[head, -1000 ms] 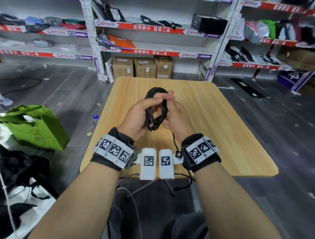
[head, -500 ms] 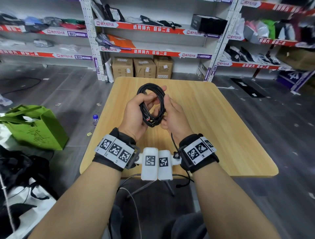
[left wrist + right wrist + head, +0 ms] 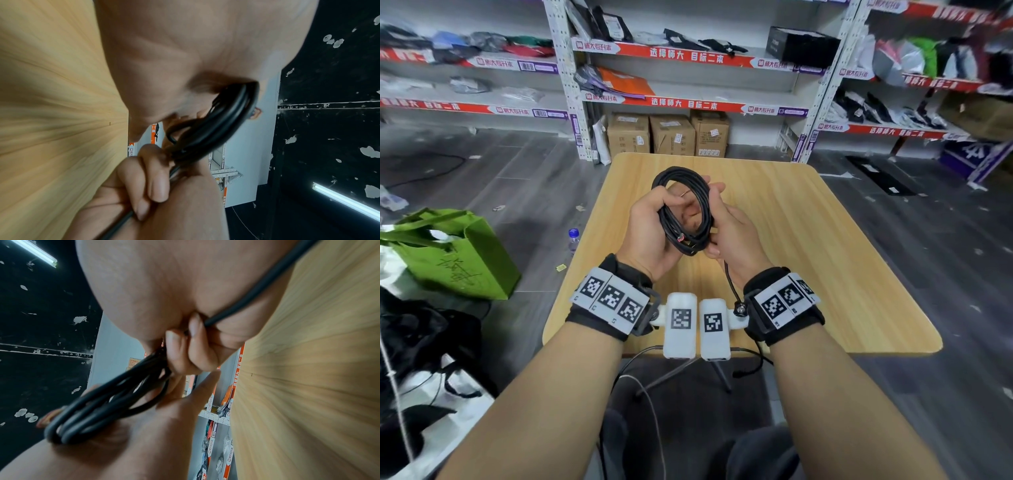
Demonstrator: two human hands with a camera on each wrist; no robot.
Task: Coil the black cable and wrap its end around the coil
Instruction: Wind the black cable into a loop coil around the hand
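Note:
The black cable is wound into a round coil of several turns, held upright above the wooden table. My left hand grips the coil's left side, with the thumb across the strands. My right hand holds the coil's right side, its fingers curled round the loose tail. That tail hangs down toward my right wrist. A red-tipped connector shows at the coil's bottom. In the left wrist view the coil sits between palm and fingers.
A green bag and a small bottle stand on the floor to the left of the table. Cardboard boxes sit under the shelving beyond the far edge. Black bags lie at the lower left.
The coil has gone from a squeezed narrow oval to a wider round loop and sits slightly higher. My left fingers have come off its top; the thumb now crosses its left side.

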